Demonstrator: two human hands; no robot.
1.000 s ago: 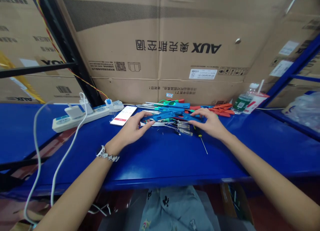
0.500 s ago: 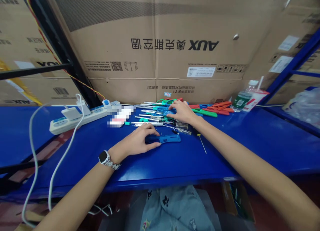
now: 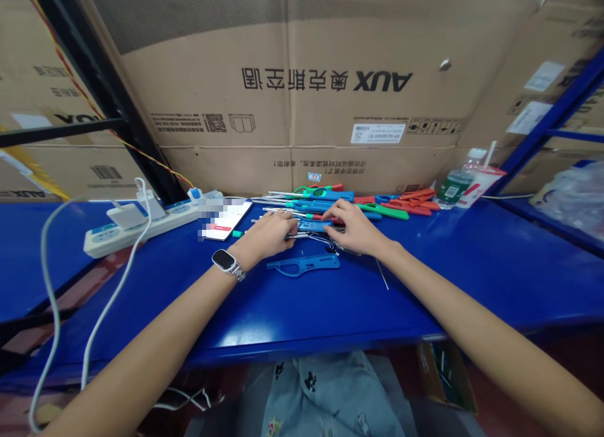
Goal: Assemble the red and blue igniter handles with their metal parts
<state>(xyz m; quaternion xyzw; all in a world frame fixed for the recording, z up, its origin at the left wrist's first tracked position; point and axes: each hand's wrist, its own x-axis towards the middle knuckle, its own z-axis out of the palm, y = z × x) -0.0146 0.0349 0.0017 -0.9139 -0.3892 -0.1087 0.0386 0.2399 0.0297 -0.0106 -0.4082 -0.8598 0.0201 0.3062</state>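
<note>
My left hand is over the left part of a pile, its fingers curled together; whatever is under the fingertips is hidden. My right hand closes thumb and fingers at the right end of a blue plastic lighter handle. That handle lies between both hands, above thin metal rods and white wires. Nearer to me, a blue half-shell of a lighter handle with a trigger loop lies flat on the table, touched by neither hand. Behind my hands are several long-nosed lighters in blue, green and red.
Orange-red handle pieces lie at the back right, beside a bottle and a cup. A phone and a white power strip with cables are on the left. A thin metal rod lies right of the half-shell. Cardboard stands behind.
My left hand has let go of the near blue half-shell and moved up to the pile. My right hand has come slightly nearer with the blue lighter handle.
</note>
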